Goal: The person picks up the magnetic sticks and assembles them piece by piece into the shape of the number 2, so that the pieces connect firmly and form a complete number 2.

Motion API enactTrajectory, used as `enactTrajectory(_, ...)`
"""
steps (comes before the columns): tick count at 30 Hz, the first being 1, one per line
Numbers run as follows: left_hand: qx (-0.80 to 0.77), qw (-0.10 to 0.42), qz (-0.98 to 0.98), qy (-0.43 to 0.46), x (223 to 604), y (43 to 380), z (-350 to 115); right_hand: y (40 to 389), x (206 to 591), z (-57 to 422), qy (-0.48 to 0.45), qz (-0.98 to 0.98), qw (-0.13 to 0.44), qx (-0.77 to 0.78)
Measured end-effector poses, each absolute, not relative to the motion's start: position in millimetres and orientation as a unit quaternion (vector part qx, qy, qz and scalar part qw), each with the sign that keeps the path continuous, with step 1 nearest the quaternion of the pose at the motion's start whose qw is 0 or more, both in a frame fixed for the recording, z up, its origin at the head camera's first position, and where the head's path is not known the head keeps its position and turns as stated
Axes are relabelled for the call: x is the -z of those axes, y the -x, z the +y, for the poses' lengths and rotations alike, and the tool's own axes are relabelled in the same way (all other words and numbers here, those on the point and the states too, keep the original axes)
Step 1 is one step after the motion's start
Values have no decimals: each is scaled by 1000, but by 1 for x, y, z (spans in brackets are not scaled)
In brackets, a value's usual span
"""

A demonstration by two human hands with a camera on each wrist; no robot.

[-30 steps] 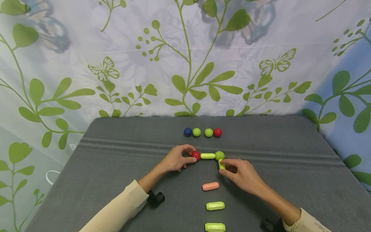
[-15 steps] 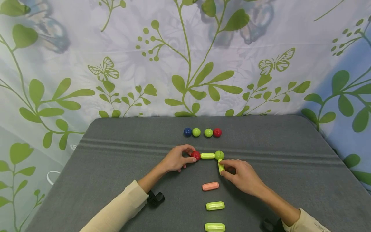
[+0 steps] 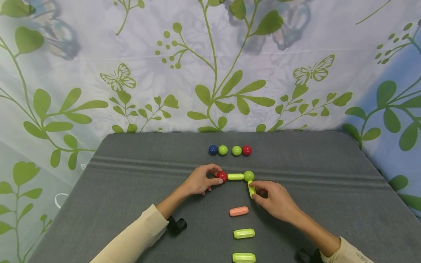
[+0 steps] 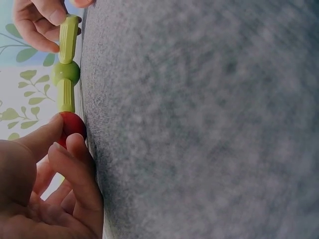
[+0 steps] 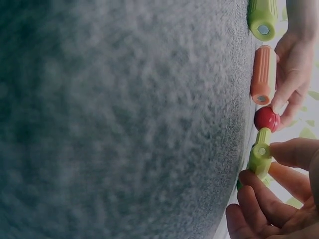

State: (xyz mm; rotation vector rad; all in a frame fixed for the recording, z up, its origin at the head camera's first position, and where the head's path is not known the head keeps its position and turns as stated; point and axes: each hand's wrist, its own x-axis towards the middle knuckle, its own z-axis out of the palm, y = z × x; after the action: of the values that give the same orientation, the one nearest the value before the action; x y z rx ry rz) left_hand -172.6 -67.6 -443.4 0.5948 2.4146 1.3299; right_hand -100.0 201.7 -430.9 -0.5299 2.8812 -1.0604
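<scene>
My left hand [image 3: 199, 180] pinches a red ball [image 3: 222, 176] between thumb and fingers. A yellow-green magnetic rod [image 3: 235, 176] runs from that ball to a green ball [image 3: 249, 176]. From the green ball a second yellow-green rod [image 3: 251, 190] slants toward me, and my right hand [image 3: 278, 199] pinches it. In the left wrist view the red ball [image 4: 73, 127], the first rod [image 4: 66, 95], the green ball [image 4: 66, 73] and the held rod [image 4: 69, 39] form a joined chain. The right wrist view shows the held rod's metal end [image 5: 262, 151] toward the camera.
A blue ball [image 3: 213, 149], two green balls [image 3: 223, 150] and a red ball [image 3: 246, 150] sit in a row farther back on the grey table [image 3: 131, 153]. Nearer me lie a salmon rod [image 3: 238, 211] and two yellow-green rods [image 3: 244, 233]. A patterned cloth [image 3: 184, 91] hangs behind.
The rod in my right hand has swung slightly at the green ball, and more of it shows. My right hand has shifted very little; the left hand keeps its place on the red ball.
</scene>
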Motion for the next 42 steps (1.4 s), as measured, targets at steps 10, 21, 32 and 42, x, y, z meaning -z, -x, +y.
enactTrajectory(10,-467,160,844,-211,445,173,-68,99,430,201,171,927,12,334)
enactTrajectory(21,-469,161,843,-210,447,172,-68,97,432,201,172,927,4,332)
enactTrajectory(32,-472,162,841,-208,447,171,-69,99,433,201,167,926,-41,336)
enactTrajectory(42,-473,154,842,-209,445,172,-68,133,419,190,186,905,-116,365)
